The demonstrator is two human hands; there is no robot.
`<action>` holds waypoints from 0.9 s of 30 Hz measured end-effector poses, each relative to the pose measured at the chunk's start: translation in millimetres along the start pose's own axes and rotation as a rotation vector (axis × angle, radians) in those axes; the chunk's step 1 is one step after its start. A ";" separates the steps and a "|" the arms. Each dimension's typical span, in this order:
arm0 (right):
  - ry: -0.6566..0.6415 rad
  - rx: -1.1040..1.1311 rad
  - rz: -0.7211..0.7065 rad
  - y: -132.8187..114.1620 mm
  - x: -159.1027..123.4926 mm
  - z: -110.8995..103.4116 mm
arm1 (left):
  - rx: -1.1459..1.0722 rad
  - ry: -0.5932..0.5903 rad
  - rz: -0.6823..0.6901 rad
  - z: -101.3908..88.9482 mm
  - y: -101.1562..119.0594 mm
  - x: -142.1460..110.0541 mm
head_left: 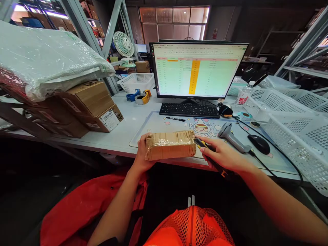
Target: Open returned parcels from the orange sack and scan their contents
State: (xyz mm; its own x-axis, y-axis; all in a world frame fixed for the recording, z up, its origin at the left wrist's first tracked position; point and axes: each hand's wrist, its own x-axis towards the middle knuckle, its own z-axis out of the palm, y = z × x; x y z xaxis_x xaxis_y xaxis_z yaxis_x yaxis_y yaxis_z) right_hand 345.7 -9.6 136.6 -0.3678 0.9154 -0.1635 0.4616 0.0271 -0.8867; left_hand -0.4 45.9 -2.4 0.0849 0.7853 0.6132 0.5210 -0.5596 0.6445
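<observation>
box (170,147): small brown carton, held between both hands at the front edge of the desk (125,114); whether it rested on the desk, couldn't tell
long axis: ran left to right, roughly along the desk edge, crosswise to the person
left hand (143,154): clamped on the box's left end; the nearer hand, in contact
right hand (222,153): closed around a yellow-and-black cutter (201,142); box lay to its left
cutter tip: pointed up-left at the box's right end; touching or just beside, couldn't tell; blade out or in, unclear
box look: oblong, wrinkled, shiny clear tape over top and ends, edges creased; no readable label seen
mat (153,126): pale, cartoon print, beyond the box
pen (175,119): black, lay on the mat, short of the keyboard (189,110)
scanner (234,138): grey, beyond the right hand, mouse (259,144) to its right
monitor (174,78): behind the keyboard, spreadsheet with an orange column
tape dispensers (146,98): blue and yellow, left of the monitor
cartons (89,102): brown, left side, white wrapped package (56,58) on top
baskets (294,136): white, perforated, far right
</observation>
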 end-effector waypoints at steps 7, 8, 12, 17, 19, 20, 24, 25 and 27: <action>-0.048 0.038 0.035 20.8 -21.0 25.0 | 0.042 0.056 0.013 3.0 2.9 1.7; -0.040 0.049 0.036 23.5 -21.8 26.3 | 0.040 0.050 0.002 3.1 3.5 3.1; 0.007 0.064 0.029 24.3 -20.0 10.0 | 0.006 -0.033 -0.046 -0.5 3.7 5.8; 0.126 0.068 0.016 5.0 -4.5 -23.4 | -0.038 -0.146 -0.028 -8.6 -3.3 3.5; 0.077 0.011 0.004 -3.4 4.9 -25.4 | -0.033 -0.159 -0.010 -8.5 -8.2 3.0; 0.054 -0.030 -0.001 -7.1 9.3 -24.3 | -0.023 -0.153 0.005 -7.4 -10.8 2.8; 0.026 -0.150 0.003 -17.1 20.3 -18.3 | 0.003 -0.064 0.142 1.1 -18.6 0.8; 0.030 -0.165 0.007 -18.2 21.1 -18.2 | -0.001 -0.045 0.189 3.4 -18.9 0.4; 0.029 -0.203 0.011 -18.3 20.8 -19.5 | -0.023 -0.017 0.283 7.0 -17.2 -0.2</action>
State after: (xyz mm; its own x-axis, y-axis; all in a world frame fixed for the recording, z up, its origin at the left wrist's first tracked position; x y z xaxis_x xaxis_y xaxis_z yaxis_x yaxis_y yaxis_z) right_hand 345.4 16.8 157.9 -0.3402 0.9271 -0.1573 0.6198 0.0952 -0.7790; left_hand -3.4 57.2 -16.8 0.2382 0.6013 0.7627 0.4549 -0.7629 0.4594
